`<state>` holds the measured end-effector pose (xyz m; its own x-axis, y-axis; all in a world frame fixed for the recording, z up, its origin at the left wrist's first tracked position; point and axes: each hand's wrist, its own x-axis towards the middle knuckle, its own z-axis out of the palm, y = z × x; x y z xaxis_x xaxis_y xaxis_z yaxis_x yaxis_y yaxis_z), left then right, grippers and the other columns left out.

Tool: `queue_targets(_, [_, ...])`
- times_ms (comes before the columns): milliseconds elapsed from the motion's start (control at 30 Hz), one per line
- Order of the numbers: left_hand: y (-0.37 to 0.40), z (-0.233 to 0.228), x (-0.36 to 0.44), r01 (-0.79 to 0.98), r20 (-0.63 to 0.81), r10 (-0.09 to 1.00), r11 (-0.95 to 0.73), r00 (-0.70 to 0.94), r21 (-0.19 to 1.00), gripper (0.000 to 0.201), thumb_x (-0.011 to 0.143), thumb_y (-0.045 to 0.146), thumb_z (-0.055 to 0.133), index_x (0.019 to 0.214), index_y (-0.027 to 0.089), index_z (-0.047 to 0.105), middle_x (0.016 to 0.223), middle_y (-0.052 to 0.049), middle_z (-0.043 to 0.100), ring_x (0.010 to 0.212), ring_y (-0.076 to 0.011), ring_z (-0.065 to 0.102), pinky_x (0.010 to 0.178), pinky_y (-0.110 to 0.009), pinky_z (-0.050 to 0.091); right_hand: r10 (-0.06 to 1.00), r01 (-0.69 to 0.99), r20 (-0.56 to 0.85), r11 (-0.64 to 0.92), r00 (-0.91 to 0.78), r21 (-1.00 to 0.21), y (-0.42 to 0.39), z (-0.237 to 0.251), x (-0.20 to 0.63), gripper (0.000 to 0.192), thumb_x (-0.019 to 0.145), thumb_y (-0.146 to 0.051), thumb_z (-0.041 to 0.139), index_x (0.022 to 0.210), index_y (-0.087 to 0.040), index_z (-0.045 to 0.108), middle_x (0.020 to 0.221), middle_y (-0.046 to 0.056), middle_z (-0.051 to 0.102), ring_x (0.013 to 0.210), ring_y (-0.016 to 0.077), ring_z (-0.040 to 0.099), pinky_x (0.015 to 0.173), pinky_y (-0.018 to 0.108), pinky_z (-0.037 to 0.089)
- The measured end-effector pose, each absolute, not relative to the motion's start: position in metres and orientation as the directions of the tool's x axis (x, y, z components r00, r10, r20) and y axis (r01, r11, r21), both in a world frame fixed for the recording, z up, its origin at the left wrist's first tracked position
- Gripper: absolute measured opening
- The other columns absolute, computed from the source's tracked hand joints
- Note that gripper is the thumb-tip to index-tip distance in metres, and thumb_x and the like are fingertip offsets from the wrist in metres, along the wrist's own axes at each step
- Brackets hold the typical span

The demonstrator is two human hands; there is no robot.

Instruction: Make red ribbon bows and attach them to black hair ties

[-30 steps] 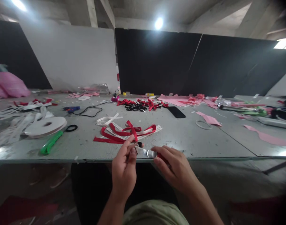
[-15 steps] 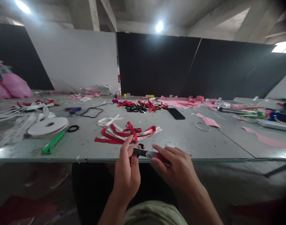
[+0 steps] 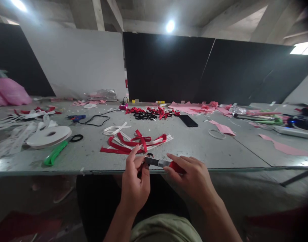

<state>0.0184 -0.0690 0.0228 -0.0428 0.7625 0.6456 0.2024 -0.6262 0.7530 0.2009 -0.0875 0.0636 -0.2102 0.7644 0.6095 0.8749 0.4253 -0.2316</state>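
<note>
Right hand (image 3: 191,174) is closed around a red-handled knife (image 3: 177,167), its blade (image 3: 154,162) reaching the left hand (image 3: 136,179), which pinches what seems a small black loop (image 3: 150,155) at the near edge of the tabletop (image 3: 194,146). Compared with a second ago, the blade looks dark instead of bright, probably turned to a new angle for working that loop; contact is unclear.

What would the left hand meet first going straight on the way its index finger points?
Probably the red ribbon bow, lying just beyond the left hand, though the height between them is unclear.
</note>
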Motion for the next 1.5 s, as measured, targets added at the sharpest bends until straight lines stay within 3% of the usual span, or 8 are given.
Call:
queue_targets(133, [-0.069,0.022,0.02,0.15,0.64,0.768,-0.63,-0.026,0.762,0.057,0.092,0.015,0.048,0.146,0.017,0.028,0.102,-0.014,0.068,0.095,-0.0205,0.068,0.086,-0.035,0.055,0.779,0.862,0.592,0.43,-0.205,-0.267,-0.086,0.064,0.199,0.043,0.09,-0.052,0.055,0.114,-0.019,0.07,0.076,0.005,0.072,0.064,0.0177,0.062,0.064,0.031,0.043])
queue_targets(333, [-0.069,0.022,0.017,0.058,0.534,0.844,-0.531,-0.051,0.845,0.061,0.092,0.021,0.052,0.147,0.022,0.025,0.102,-0.01,0.07,0.072,-0.0147,0.068,0.069,-0.028,0.057,0.803,0.851,0.565,0.422,-0.191,-0.312,-0.084,0.064,0.201,0.042,0.089,-0.052,0.056,0.11,-0.019,0.072,0.077,0.005,0.073,0.065,0.018,0.063,0.065,0.031,0.044])
queue_targets(800, [-0.067,0.018,0.014,0.038,0.567,0.824,-0.567,0.017,0.823,0.062,0.093,0.017,0.05,0.148,0.019,0.022,0.098,-0.009,0.068,0.088,-0.0191,0.068,0.077,-0.032,0.056,0.807,0.835,0.56,0.432,-0.189,-0.341,-0.084,0.064,0.202,0.038,0.087,-0.052,0.06,0.108,-0.022,0.073,0.077,0.003,0.073,0.065,0.0175,0.063,0.065,0.03,0.044])
queue_targets(1267, [-0.062,0.013,0.009,0.248,0.694,0.719,-0.666,-0.039,0.704,0.061,0.089,0.014,0.055,0.145,0.02,0.03,0.096,-0.007,0.07,0.098,-0.0205,0.066,0.091,-0.038,0.051,0.853,0.814,0.491,0.405,-0.174,-0.415,-0.084,0.065,0.204,0.037,0.086,-0.049,0.062,0.107,-0.021,0.074,0.078,0.003,0.073,0.065,0.0163,0.063,0.063,0.028,0.045])
queue_targets(1500, [-0.061,0.006,0.01,0.216,0.69,0.724,-0.672,-0.008,0.708,0.057,0.091,0.015,0.052,0.144,0.023,0.031,0.102,-0.008,0.07,0.098,-0.0194,0.067,0.092,-0.039,0.052,0.857,0.795,0.484,0.416,-0.179,-0.442,-0.084,0.067,0.203,0.039,0.086,-0.05,0.061,0.107,-0.02,0.074,0.077,0.003,0.072,0.064,0.0155,0.063,0.063,0.027,0.044])
